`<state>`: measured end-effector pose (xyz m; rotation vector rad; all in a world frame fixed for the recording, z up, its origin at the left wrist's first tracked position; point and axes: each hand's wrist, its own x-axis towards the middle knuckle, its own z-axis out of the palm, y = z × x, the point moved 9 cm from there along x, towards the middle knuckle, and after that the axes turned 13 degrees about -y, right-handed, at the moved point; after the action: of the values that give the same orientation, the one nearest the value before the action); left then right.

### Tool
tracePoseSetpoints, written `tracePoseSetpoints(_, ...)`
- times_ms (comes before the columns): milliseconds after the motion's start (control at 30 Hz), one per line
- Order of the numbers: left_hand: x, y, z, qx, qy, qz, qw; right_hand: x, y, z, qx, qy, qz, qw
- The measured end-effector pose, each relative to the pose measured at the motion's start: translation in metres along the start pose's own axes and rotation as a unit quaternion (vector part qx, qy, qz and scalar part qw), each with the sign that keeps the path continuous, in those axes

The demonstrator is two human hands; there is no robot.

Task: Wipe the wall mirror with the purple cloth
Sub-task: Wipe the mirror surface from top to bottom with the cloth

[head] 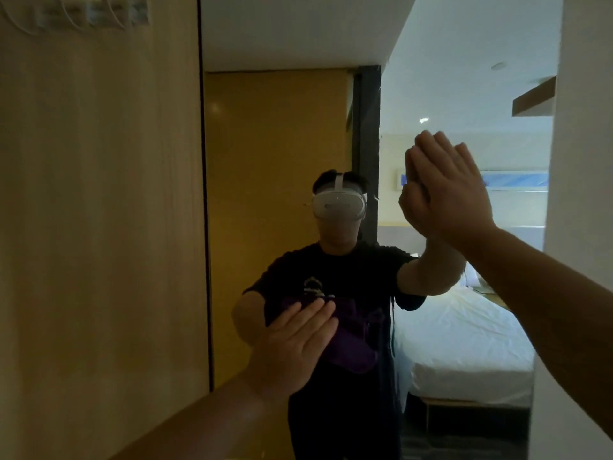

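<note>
The wall mirror [282, 144] is a tall pane straight ahead, framed by a wooden panel on the left and a white wall on the right. My left hand [292, 346] lies flat, fingers stretched out, pressing the purple cloth [351, 346] against the lower middle of the glass. The cloth bunches out to the right of my fingers, and part of it is hidden under my palm. My right hand [447, 190] is higher, near the mirror's right edge, palm flat on the glass with nothing in it. Both hands meet their own reflections.
The wooden wall panel [99, 227] fills the left side, with a white fitting [89, 13] near its top. A white wall [583, 161] borders the mirror on the right. The glass reflects a person wearing a headset and a white bed behind.
</note>
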<state>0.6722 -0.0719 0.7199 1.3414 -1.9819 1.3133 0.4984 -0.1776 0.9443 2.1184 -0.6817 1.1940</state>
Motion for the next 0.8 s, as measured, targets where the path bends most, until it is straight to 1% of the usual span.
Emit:
tracePoseSetpoints(33, 0.015, -0.01, -0.014, -0.027, 0.019, -0.014, 0.999, -0.001, 0.006, -0.002, 0.003, -0.003, 0.008, 1.0)
tracePoseSetpoints(100, 0.058, -0.041, -0.05, -0.078, 0.047, -0.085, 0.992, -0.003, 0.026, -0.009, 0.004, -0.007, 0.049, 0.999)
tracePoseSetpoints(167, 0.113, -0.072, -0.096, -0.104, 0.069, -0.147, 0.981, -0.005, 0.041, -0.015, -0.003, -0.014, 0.083, 0.996)
tracePoseSetpoints(233, 0.175, -0.104, -0.14, -0.097, 0.095, -0.211, 0.968, -0.007, 0.047, -0.015, -0.017, -0.024, 0.08, 0.996)
tracePoseSetpoints(300, 0.229, -0.133, -0.183, -0.077, 0.143, -0.265, 0.951, -0.009, 0.048, -0.013, -0.023, -0.02, 0.074, 0.997)
tracePoseSetpoints(433, 0.3, -0.182, -0.25, 0.0, 0.252, -0.327, 0.911, -0.011, 0.051, -0.01, -0.021, 0.01, 0.071, 0.997)
tracePoseSetpoints(467, 0.31, -0.185, -0.256, 0.014, 0.275, -0.326, 0.905, -0.012, 0.051, -0.011, -0.016, 0.018, 0.066, 0.998)
tracePoseSetpoints(500, 0.32, -0.181, -0.254, 0.014, 0.283, -0.311, 0.907, -0.013, 0.051, -0.011, -0.009, 0.026, 0.061, 0.998)
tracePoseSetpoints(533, 0.33, -0.172, -0.242, 0.012, 0.266, -0.284, 0.921, -0.013, 0.052, -0.012, -0.004, 0.033, 0.057, 0.998)
tracePoseSetpoints(567, 0.341, -0.157, -0.22, 0.022, 0.223, -0.237, 0.945, -0.013, 0.052, -0.012, -0.002, 0.039, 0.053, 0.998)
tracePoseSetpoints(600, 0.35, -0.138, -0.193, 0.042, 0.165, -0.171, 0.971, -0.014, 0.052, -0.013, -0.001, 0.045, 0.049, 0.998)
tracePoseSetpoints(633, 0.353, -0.12, -0.168, 0.073, 0.107, -0.113, 0.985, -0.014, 0.051, -0.013, -0.001, 0.05, 0.046, 0.998)
tracePoseSetpoints(667, 0.35, -0.108, -0.15, 0.111, 0.064, -0.077, 0.989, -0.014, 0.051, -0.013, -0.002, 0.054, 0.044, 0.998)
tracePoseSetpoints(700, 0.346, -0.105, -0.14, 0.137, 0.042, -0.06, 0.988, -0.014, 0.052, -0.014, -0.002, 0.056, 0.042, 0.998)
tracePoseSetpoints(800, 0.324, -0.1, -0.126, 0.153, 0.022, -0.033, 0.987, -0.015, 0.052, -0.013, 0.005, 0.06, 0.037, 0.998)
